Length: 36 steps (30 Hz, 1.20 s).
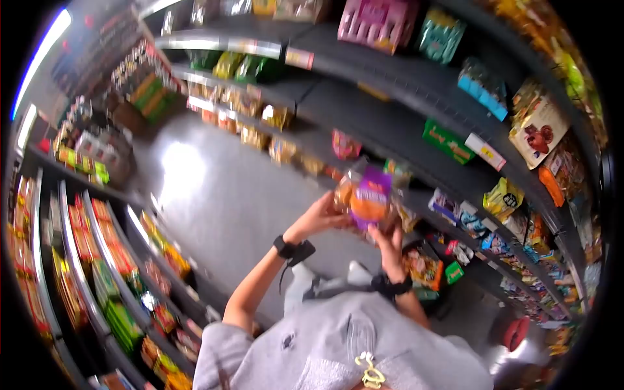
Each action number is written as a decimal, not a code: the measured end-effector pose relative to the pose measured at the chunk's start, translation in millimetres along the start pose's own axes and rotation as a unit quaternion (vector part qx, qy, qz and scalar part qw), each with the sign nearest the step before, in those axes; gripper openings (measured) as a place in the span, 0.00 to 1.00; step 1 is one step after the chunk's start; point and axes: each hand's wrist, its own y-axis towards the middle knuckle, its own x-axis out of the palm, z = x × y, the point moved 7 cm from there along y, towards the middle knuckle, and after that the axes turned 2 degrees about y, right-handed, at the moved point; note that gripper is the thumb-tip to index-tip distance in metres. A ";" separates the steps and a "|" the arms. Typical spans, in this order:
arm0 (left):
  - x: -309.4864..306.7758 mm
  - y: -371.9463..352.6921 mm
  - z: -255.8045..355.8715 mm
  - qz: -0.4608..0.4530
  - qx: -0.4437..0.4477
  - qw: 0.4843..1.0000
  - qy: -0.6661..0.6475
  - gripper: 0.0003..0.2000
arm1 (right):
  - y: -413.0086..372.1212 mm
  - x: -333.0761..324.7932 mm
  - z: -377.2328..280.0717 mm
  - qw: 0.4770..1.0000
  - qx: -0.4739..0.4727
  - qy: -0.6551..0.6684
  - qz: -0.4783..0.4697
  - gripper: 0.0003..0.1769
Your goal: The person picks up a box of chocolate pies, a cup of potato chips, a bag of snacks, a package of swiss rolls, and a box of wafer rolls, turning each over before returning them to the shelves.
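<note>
A clear plastic package with a purple label [372, 193] is held up in front of my chest, and round orange-brown baked-looking pieces show through it. My left hand [323, 214] grips its left side with bent fingers. On the lower right, my right hand [389, 242] holds it with the thumb at the front; its other fingers are partly hidden. Just beyond the package, a pink-red packet [346, 144] sits on a dark shelf. A black strap with a small box [294, 249] is around my left wrist, and another strap [392, 285] is around my right.
Dark store shelves [338, 104] with packaged goods run along the front and right. A green box [448, 141] lies near a price tag [485, 151]. More stocked shelves [97, 260] stand at left, across the grey floor [221, 169]. A crate of packets [424, 265] is low at right.
</note>
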 end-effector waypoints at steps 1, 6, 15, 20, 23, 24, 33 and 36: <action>-3.6 3.8 27.8 -0.025 -0.002 0.996 0.086 0.28 | -1.4 12.2 -14.0 0.996 -0.087 0.022 0.018 0.35; 20.6 30.2 93.2 -0.082 0.150 0.928 0.331 0.26 | -5.8 10.2 -44.9 0.985 -0.114 0.040 0.120 0.36; 162.9 83.4 35.3 -0.239 0.144 0.947 0.157 0.25 | -86.2 -112.5 -66.6 0.937 -0.217 0.028 0.272 0.31; 315.3 87.4 -32.3 -0.454 0.085 0.874 0.150 0.27 | -212.2 -186.1 -83.6 0.852 -0.291 0.022 0.435 0.31; 428.6 51.7 -24.9 -0.611 0.070 0.785 0.071 0.34 | -295.0 -210.9 -103.7 0.773 -0.322 -0.023 0.546 0.30; 456.9 47.1 -3.2 -0.589 0.219 0.765 0.141 0.37 | -321.3 -220.0 -104.1 0.747 -0.331 -0.025 0.577 0.30; 578.4 12.3 270.3 -0.491 0.490 0.638 -0.334 0.42 | -451.5 -233.8 -106.0 0.500 -0.375 0.010 0.781 0.23; 641.0 30.9 272.8 -0.477 0.502 0.655 -0.304 0.41 | -466.1 -223.8 -65.4 0.414 -0.355 0.028 0.838 0.24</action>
